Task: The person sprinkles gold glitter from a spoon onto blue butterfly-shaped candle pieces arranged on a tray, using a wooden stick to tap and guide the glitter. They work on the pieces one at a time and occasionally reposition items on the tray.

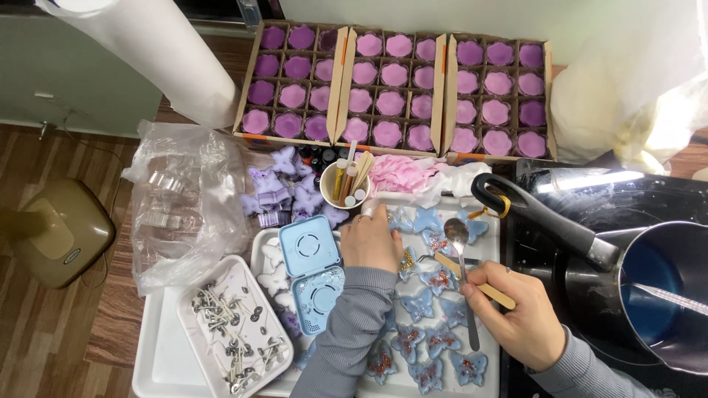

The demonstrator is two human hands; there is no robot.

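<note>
Butterfly moulds (430,321): blue butterfly shapes, some flecked with red and gold glitter, spread over a white tray (490,295) at the near edge of the desk, under both hands.
Boxes (390,92): three cardboard cartons side by side at the back, each gridded and filled with purple flower-shaped candles.
Pot (667,284): dark saucepan of blue liquid on the right, its black handle pointing toward the tray.
Plastic bag (184,214): crumpled clear bag on the left, clear cutters inside.
Wick tray (232,332): smaller white tray holding loose metal-footed wicks.
Blue case (313,273): pale blue hinged box lying open just beside the left wrist.
Left hand (371,239): palm down, fingers curled onto a mould at the tray's top; whether it pinches anything I cannot quite tell.
Right hand (516,309): closed around a metal spoon (457,236) and a flat wooden stick (472,280), spoon bowl above the moulds.
Paper cup (344,184): small cup of sticks and tubes, just behind the left hand.
</note>
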